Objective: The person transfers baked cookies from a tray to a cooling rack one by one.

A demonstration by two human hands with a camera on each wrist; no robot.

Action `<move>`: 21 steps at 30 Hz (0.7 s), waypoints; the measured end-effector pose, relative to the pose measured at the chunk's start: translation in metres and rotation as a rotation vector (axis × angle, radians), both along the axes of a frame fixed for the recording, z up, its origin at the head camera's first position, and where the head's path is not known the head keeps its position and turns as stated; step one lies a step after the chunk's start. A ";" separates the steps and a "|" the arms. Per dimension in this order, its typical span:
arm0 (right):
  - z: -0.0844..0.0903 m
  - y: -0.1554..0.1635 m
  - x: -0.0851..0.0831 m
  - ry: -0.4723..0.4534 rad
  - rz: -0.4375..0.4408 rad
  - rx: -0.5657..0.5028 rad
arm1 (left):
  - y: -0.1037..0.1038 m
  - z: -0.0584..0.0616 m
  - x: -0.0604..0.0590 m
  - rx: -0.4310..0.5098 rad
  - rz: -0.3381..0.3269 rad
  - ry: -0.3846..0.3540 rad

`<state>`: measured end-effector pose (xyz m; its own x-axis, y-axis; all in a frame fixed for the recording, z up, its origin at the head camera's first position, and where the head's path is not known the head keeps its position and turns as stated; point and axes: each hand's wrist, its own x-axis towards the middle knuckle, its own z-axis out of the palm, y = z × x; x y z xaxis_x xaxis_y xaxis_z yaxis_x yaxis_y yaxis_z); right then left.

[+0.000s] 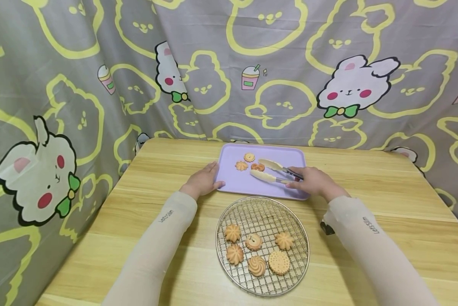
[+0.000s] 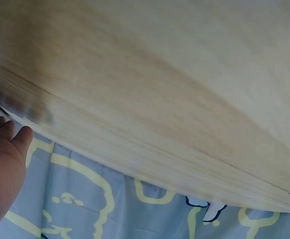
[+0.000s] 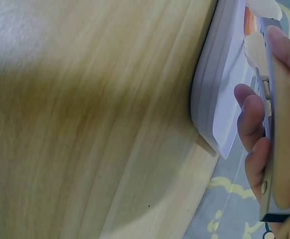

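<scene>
Both forearms wear long, snug, pale beige fabric sleeves [image 1: 156, 242], each printed with small dark lettering near the wrist; the hands are bare.

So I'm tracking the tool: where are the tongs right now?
In the head view the tongs lie over the right part of the purple tray, held by the right hand, tips open beside three cookies.

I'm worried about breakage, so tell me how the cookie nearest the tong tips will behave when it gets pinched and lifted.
The darker cookie on the lavender tray looks small and thin, so probably light and stiff. Its ridged, baked look suggests it is brittle; a hard squeeze from the tongs, gripped by the right hand, may crumble it. It lies flat, so it should slide rather than roll.
</scene>
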<state>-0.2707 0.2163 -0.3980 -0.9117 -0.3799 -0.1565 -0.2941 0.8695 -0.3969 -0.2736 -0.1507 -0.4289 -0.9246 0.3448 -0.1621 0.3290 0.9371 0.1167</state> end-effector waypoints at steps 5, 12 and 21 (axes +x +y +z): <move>0.002 -0.001 0.001 0.007 0.002 0.007 | 0.000 0.000 0.000 0.002 -0.001 0.002; 0.002 -0.001 0.003 0.025 0.002 0.010 | 0.000 0.000 0.001 0.009 0.010 0.001; 0.001 0.002 0.004 0.007 -0.004 0.004 | 0.000 0.000 0.002 0.014 0.014 0.001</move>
